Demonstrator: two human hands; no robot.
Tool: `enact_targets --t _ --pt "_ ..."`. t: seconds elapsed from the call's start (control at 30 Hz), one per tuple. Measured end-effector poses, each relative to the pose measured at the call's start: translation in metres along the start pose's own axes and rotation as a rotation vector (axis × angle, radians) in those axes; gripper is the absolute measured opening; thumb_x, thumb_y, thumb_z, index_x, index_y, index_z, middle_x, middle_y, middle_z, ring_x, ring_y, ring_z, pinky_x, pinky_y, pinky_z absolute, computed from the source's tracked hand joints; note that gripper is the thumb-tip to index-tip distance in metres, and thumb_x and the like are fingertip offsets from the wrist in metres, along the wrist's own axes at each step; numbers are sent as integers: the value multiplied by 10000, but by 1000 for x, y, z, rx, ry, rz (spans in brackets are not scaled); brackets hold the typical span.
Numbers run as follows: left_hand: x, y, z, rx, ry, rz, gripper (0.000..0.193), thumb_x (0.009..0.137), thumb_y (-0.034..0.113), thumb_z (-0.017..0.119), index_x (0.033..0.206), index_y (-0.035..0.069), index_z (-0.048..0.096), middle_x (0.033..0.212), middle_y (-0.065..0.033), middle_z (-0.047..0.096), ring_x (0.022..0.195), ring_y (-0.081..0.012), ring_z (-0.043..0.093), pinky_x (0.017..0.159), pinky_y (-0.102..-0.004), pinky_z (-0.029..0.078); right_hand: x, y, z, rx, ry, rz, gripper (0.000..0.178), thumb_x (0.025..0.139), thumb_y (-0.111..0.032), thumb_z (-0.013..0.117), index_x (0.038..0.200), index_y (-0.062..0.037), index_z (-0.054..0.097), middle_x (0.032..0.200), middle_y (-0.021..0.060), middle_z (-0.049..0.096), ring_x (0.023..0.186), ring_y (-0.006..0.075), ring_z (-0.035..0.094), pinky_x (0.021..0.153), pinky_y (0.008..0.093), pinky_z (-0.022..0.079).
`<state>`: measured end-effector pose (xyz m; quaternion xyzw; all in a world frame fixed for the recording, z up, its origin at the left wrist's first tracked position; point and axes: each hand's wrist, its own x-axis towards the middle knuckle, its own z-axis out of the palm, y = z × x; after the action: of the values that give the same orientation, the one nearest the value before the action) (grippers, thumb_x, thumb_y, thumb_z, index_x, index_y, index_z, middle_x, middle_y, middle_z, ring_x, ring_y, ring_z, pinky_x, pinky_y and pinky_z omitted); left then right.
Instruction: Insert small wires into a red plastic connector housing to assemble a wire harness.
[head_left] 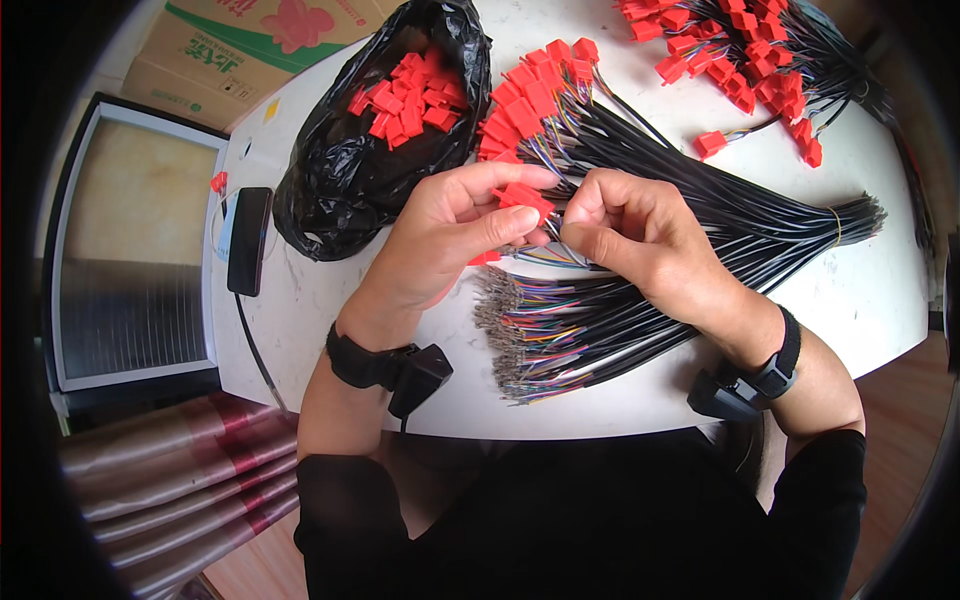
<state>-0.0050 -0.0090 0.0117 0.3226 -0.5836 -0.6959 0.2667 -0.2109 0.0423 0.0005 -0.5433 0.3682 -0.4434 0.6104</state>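
Holding: 1 red conn. housing [522, 197], L hand [452, 222]

Qty 1 R hand [650, 228], thumb & index closed on thin wires [556, 226] just beside the housing; L thumb & fingers gripping the housing itself, above the cables, approx. mid-table [855, 305]. Qty 2 blk wrist units [420, 380], 1 per arm. Qty 1 phone [249, 242], dark screen, far L. Qty 1 blk plastic bag [325, 165], open, w/ loose red housings [408, 98], overlapping, can't be counted. Qty 2 cable groups near my hands: upper [640, 155] w/ red ends, lower [600, 345] w/ multicol. wires & grey tips; no. of cables n/a, too dense. Qty 1 band [838, 228] at R end. Qty 1 further red-ended bunch [770, 65], top R, partly cut off by the frame edge. Qty 1 cardboard box [240, 65], top L, also cut off.

Obscured: part of housing under my L thumb; exact strand(s) betw. R fingertips not legible; lower cables partly behind my R hand.

Cond. of housing: bright red, boxy, ridged, tilted, wires at the R-hand end.
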Motion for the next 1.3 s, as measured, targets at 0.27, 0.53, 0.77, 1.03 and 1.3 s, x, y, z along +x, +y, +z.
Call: enact_targets --t 0.27,0.53,0.77,1.03,1.3 --pt "-1 3 0 3 -7 -30 353 889 148 585 1196 -21 542 971 -53 621 781 -82 578 717 -215 492 -1 -1 -1 -78 20 -20 41 855 -27 572 829 2 560 718 -30 530 663 20 462 581 194 396" --pt "-1 5 1 25 17 -14 368 893 157 582 1218 -9 526 945 -34 612 787 -78 569 706 -213 488 -2 -2 -2 -197 52 -82 57 869 -41 574 832 1 565 677 -37 504 617 22 437 543 205 382" --pt "-2 4 0 40 6 13 377 889 128 572 1233 -13 511 976 -40 610 815 -83 569 744 -220 483 -1 -2 -3 -203 30 -74 60 862 -45 583 831 2 563 680 -23 497 619 28 439 541 213 382" --pt "-1 3 1 19 9 31 396 876 115 592 1240 -16 503 1007 -42 612 849 -89 578 800 -236 477 -3 -1 -1 -293 87 -100 50 849 -50 594 847 -2 582 684 -9 537 620 34 470 546 214 398" --pt "-1 2 0 38 4 56 409 860 93 612 1242 -7 503 1008 -43 612 906 -98 587 848 -257 473 -1 0 -2 -216 62 -63 56 849 -51 594 839 3 585 676 -15 544 602 29 471 537 207 398"
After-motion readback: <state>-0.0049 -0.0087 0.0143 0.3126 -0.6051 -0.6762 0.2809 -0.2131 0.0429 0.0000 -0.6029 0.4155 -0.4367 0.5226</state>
